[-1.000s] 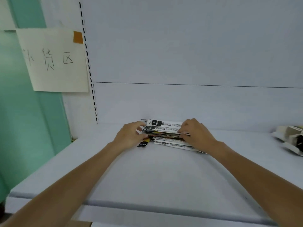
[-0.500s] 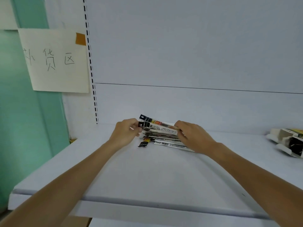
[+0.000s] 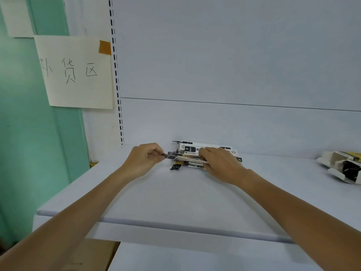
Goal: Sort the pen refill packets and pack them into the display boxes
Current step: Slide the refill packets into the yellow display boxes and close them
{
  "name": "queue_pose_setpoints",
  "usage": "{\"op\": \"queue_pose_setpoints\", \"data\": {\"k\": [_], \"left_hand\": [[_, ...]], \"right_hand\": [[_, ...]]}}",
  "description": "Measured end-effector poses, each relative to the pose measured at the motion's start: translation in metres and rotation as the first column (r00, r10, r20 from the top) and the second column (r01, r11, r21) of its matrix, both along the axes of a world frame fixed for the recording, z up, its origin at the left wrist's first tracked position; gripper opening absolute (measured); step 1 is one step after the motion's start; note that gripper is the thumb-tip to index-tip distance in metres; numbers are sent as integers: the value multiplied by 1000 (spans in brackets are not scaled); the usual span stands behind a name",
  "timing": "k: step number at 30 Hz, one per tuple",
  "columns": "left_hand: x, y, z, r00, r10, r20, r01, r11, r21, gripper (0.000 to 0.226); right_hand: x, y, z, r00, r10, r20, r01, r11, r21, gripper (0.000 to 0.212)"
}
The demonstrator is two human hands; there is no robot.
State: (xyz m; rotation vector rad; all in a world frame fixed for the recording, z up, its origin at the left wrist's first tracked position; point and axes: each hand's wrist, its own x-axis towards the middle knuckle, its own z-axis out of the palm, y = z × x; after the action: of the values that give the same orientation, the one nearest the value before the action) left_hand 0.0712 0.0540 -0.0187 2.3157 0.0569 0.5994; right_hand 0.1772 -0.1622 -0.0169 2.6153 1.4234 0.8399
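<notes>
A pile of pen refill packets (image 3: pixel 192 149), black, white and yellow, lies at the back of the white shelf (image 3: pixel 175 200). My left hand (image 3: pixel 144 160) pinches the left end of one packet (image 3: pixel 178 157) lifted off the pile's front. My right hand (image 3: pixel 220 163) grips that packet's right part, its fingers curled over it and over the pile. A black and yellow packet (image 3: pixel 176 165) pokes out beneath. White display boxes (image 3: pixel 341 166) lie tipped over at the shelf's far right, open and showing dark insides.
The shelf's white back panel (image 3: pixel 224 75) rises just behind the pile. A slotted upright (image 3: pixel 116 75) runs down at left. A handwritten paper sign (image 3: pixel 76 71) is taped to the green wall (image 3: pixel 29 143). A lower shelf (image 3: pixel 195 259) shows beneath.
The camera view has tilted and shifted left. My left hand has drawn the packet's left end out to the left of the pile, and my right hand has stayed on the pile.
</notes>
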Motion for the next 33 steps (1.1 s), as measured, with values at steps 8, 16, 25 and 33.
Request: {"op": "queue_pose_setpoints", "data": {"k": [8,16,25,33], "left_hand": [[-21,-17,14,976,12,219,-51,984,173,44],[-6,-46,1,991,22,-132,72,744,664,30],[12,-47,-1,995,-49,-82,90,768,634,34],[19,-45,1,988,-149,-45,154,893,423,36]], "right_hand": [[-7,0,-19,916,192,352,-209,978,10,18],[-8,-10,-13,943,192,272,-204,979,15,18],[1,-36,-13,995,100,-7,-100,993,57,47],[-5,-32,-11,992,124,-3,-121,974,193,34]]}}
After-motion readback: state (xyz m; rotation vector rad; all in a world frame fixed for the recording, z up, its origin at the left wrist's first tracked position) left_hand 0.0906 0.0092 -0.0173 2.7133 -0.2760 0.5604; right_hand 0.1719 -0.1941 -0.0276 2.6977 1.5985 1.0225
